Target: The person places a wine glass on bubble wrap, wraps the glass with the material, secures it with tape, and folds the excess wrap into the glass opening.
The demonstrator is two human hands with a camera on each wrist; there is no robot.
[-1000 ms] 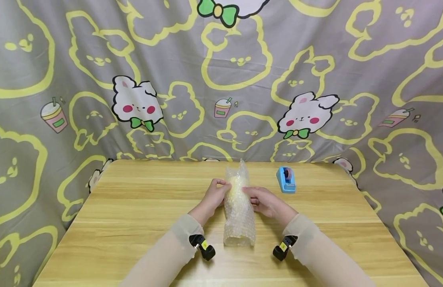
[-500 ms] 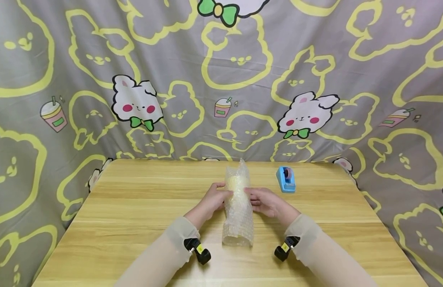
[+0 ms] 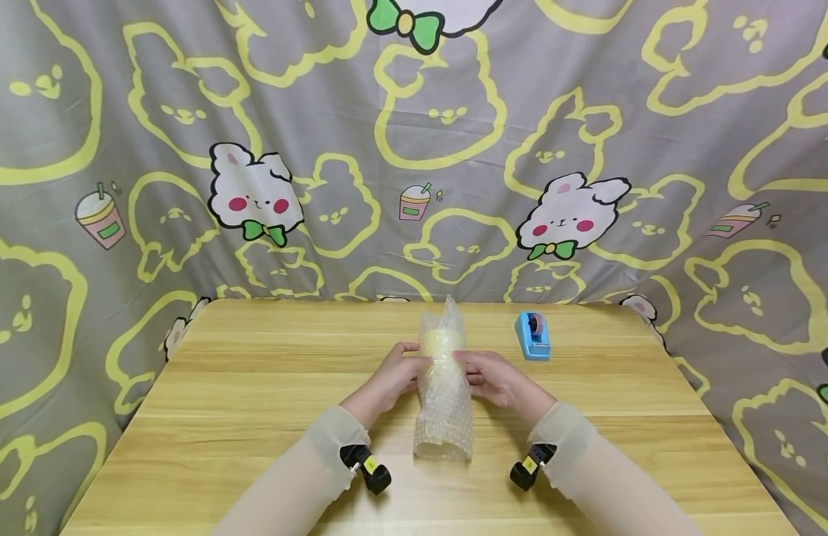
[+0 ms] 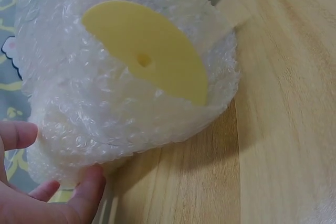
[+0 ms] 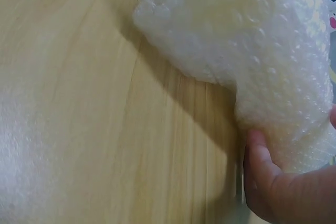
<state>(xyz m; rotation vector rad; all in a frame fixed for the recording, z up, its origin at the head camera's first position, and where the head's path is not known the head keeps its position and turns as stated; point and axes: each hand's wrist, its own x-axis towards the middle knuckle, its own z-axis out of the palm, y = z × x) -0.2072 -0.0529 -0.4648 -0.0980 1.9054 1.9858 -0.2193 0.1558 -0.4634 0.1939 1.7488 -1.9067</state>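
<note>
A clear bubble wrap bundle (image 3: 444, 409) lies lengthwise on the table, wrapped round something yellow. In the left wrist view a flat yellow disc (image 4: 152, 45) with a small hole shows at the near end of the bubble wrap (image 4: 100, 108); the rest of the yellow thing is blurred by the wrap. My left hand (image 3: 389, 378) grips the bundle's left side, thumb on top. From the right side my right hand (image 3: 500, 378) holds it too, thumb against the wrap. The right wrist view shows the right thumb and fingers (image 5: 262, 161) at the narrower part of the bundle.
A blue tape dispenser (image 3: 534, 342) with a pinkish roll stands at the back right of the wooden table (image 3: 240, 387). Behind the table hangs a grey patterned curtain (image 3: 347, 119). Black wrist cameras sit on both sleeves.
My left hand has shifted slightly down and left along the bundle. The bundle's near end has swung a little left. My right hand keeps nearly the same place.
</note>
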